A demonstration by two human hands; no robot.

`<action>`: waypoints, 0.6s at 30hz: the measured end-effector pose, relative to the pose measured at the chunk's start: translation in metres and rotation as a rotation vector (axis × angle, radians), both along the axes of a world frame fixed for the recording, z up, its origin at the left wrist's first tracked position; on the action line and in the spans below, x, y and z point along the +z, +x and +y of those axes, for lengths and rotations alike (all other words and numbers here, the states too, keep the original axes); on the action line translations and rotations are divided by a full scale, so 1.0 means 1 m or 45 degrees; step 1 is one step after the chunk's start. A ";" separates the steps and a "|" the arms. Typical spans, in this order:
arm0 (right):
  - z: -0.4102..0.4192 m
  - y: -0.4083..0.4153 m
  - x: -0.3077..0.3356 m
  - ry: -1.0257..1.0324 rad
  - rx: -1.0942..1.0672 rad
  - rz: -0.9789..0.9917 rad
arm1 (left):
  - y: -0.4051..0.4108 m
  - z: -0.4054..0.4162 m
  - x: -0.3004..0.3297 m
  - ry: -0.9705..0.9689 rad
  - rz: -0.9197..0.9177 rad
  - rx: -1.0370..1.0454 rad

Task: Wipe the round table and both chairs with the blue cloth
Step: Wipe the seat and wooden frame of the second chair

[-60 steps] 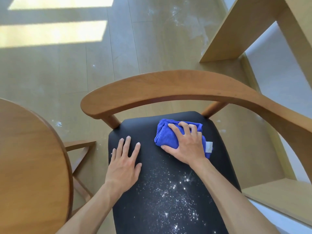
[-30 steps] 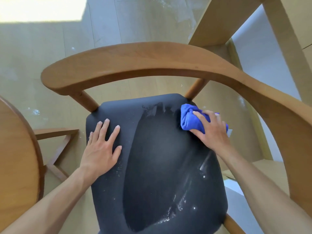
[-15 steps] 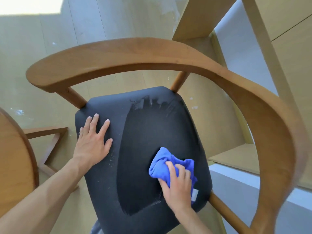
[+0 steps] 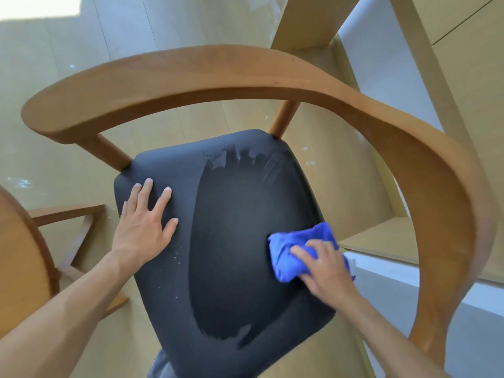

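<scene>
Chair: wooden chair (image 4: 191, 75) with a curved back-and-arm rail running from upper left round to lower right; black padded seat (image 4: 218, 268) beneath it.
Seat surface: a broad darker, damp-looking patch covers the centre and right of the seat; streaky edge marks at the far end near the rear post; a few pale specks lie along the left border of the patch.
Blue cloth: bunched blue cloth (image 4: 297, 249) lies on the right side of the seat, near the right edge, roughly midway along its length.
Right hand: right hand (image 4: 324, 266) rests on top of the cloth, pressing it to the seat; grip state: fingers bent over the bundle and holding it.
Left hand: left hand (image 4: 144, 227) lies palm-down on the left part of the seat, near the far left corner; grip state: fingers straight and spread, holding nothing.
Tabletop: curved edge of the round wooden tabletop (image 4: 21, 255) shows at the left border, apart from the chair; wooden base members visible between it and the seat.
Floor: pale plank floor (image 4: 136, 28) with scattered white specks.
Right background: light wooden frame (image 4: 436, 64) with pale panels, behind the chair rail.
</scene>
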State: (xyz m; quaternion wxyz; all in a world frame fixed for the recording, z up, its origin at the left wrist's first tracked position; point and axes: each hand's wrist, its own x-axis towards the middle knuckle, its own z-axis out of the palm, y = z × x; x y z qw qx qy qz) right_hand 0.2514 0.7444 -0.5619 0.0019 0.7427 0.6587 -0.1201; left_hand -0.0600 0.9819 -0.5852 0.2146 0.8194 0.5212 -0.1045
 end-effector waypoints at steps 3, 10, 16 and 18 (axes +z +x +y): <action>0.024 0.024 -0.004 -0.030 -0.521 0.060 | -0.002 -0.001 -0.004 0.039 -0.028 -0.003; 0.033 -0.079 -0.017 0.122 -1.088 0.054 | -0.002 -0.001 -0.002 0.001 -0.004 0.012; -0.008 -0.196 -0.003 0.114 -0.143 0.100 | -0.013 -0.001 0.012 -0.047 -0.043 -0.018; -0.008 -0.195 -0.001 0.143 0.188 0.079 | -0.026 -0.011 0.018 -0.011 -0.042 0.052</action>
